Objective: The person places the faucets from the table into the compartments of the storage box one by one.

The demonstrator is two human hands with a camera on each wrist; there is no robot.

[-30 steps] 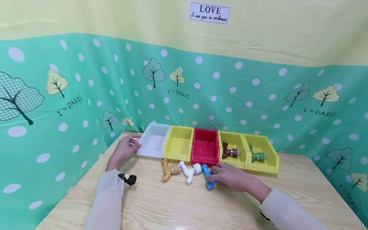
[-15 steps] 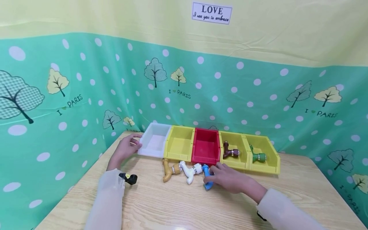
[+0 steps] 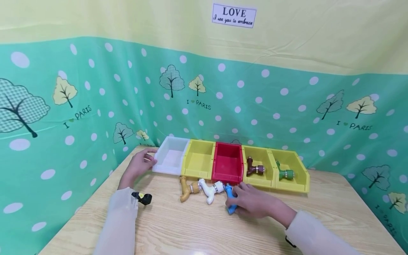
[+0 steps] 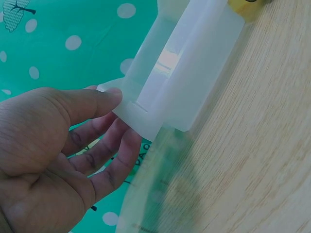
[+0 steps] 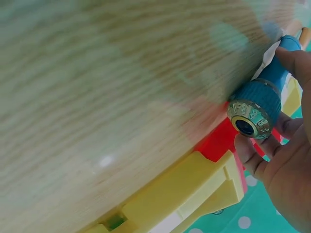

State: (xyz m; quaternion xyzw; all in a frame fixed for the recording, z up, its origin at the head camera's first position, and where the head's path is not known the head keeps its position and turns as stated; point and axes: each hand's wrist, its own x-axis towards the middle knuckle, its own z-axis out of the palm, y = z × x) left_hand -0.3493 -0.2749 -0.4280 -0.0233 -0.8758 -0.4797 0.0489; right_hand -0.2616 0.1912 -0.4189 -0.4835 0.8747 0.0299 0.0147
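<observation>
My left hand (image 3: 139,165) holds the outer rim of a white plastic bin (image 3: 172,156) at the left end of the row. In the left wrist view the thumb lies on the rim of the bin (image 4: 146,116), with fingers below. My right hand (image 3: 255,200) grips a blue tap (image 3: 230,198) in front of the red bin (image 3: 227,163). The right wrist view shows the thumb on one side of the blue tap (image 5: 260,97) and fingers on the other. To its left lie a white tap (image 3: 210,191) and a tan-yellow tap (image 3: 188,189).
A yellow bin (image 3: 199,159) stands between the white and red ones. Two more yellow bins at the right hold a dark brown tap (image 3: 255,167) and a green tap (image 3: 285,173). Behind the row hangs a patterned curtain (image 3: 255,106). All stands on a wooden table (image 3: 197,230).
The right hand has closed more fully round the blue tap, which has shifted slightly toward the near side of the table. The left hand stays at the white bin.
</observation>
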